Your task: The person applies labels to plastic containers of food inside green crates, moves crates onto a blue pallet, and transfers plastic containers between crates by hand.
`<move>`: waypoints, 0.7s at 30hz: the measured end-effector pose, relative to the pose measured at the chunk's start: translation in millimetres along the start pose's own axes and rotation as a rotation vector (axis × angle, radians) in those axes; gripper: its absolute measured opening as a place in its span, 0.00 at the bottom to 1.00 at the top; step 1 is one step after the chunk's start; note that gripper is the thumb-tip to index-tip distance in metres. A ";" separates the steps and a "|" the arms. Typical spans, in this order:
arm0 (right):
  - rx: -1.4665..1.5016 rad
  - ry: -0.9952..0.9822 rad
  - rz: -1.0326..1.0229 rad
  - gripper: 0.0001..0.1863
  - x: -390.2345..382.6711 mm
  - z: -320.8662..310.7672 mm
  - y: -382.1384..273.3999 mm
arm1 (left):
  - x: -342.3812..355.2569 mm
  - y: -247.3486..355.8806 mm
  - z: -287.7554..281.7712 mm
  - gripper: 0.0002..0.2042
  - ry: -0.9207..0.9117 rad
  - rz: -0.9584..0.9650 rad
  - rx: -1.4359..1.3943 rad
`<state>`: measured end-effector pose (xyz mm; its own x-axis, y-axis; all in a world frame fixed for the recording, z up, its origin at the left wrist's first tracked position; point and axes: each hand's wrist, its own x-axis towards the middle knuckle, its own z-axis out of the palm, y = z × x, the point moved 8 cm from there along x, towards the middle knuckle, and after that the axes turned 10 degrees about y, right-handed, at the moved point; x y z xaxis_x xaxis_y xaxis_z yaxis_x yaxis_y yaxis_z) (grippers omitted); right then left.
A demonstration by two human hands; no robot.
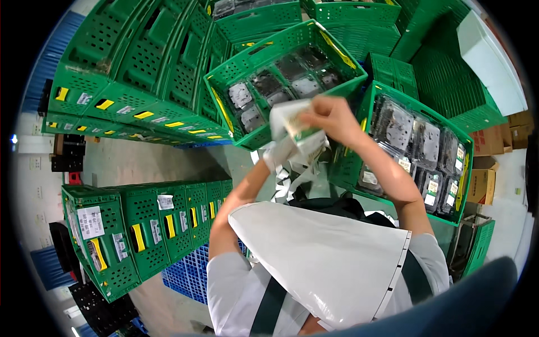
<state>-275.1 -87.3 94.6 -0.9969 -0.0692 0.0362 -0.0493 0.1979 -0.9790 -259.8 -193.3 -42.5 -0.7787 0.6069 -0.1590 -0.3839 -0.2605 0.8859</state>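
My right hand [334, 119] is closed in a pinch at the edge of a pale label [289, 119] with green and yellow print, blurred by motion. Just below it, my left hand [281, 153], in what looks like a white glove, is closed around a bunch of label strip [310, 147]; its fingers are partly hidden. Loose white backing strips [283, 185] dangle beneath. Beyond both hands, a green crate [224, 115] holds several dark-lidded clear plastic boxes [265, 83]. At right, another green crate [407, 104] carries similar boxes [428, 143], several bearing white-and-green labels.
Tall stacks of green crates [132, 62] rise at the far left. A row of green crates [160, 224] stands near left by a blue plastic pallet [188, 272]. Cardboard boxes [482, 182] sit far right. A large white sheet [325, 253] covers my front.
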 end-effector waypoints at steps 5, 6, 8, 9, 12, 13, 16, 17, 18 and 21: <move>0.157 0.142 0.156 0.09 37.3 24.5 20.8 | -26.9 43.5 -10.2 0.39 0.054 0.098 -0.120; 0.176 0.141 0.137 0.09 36.5 30.3 27.1 | -28.0 49.9 -16.4 0.38 0.120 0.139 -0.114; 0.318 0.138 0.123 0.09 28.2 50.1 11.1 | -34.7 76.1 -25.4 0.36 0.257 0.222 -0.085; 0.293 0.088 0.116 0.10 25.9 58.8 14.9 | -34.6 89.9 -28.0 0.27 0.202 0.299 -0.280; 0.032 -0.043 0.121 0.11 8.5 74.2 28.3 | -30.4 91.0 -65.2 0.15 0.440 0.197 -0.340; -0.076 -0.014 0.131 0.11 1.0 73.7 23.8 | -31.9 101.9 -69.9 0.12 0.521 0.269 -0.159; -0.134 0.108 -0.026 0.12 -5.3 66.3 28.8 | -33.3 107.7 -75.2 0.10 0.553 0.287 0.063; -0.114 0.119 -0.017 0.12 -8.4 64.1 26.8 | -37.7 110.9 -69.5 0.10 0.574 0.290 0.107; -0.092 0.131 -0.007 0.13 -11.6 61.4 26.0 | -41.8 111.7 -64.2 0.10 0.594 0.293 0.152; -0.092 0.179 0.015 0.12 -21.5 41.8 25.5 | -63.9 155.1 -16.8 0.25 0.479 0.797 0.553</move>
<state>-252.3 -121.7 60.5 -0.9921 0.1074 0.0644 -0.0312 0.2866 -0.9575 -277.9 -285.2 97.7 -0.8643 0.0247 0.5023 0.5024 -0.0026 0.8646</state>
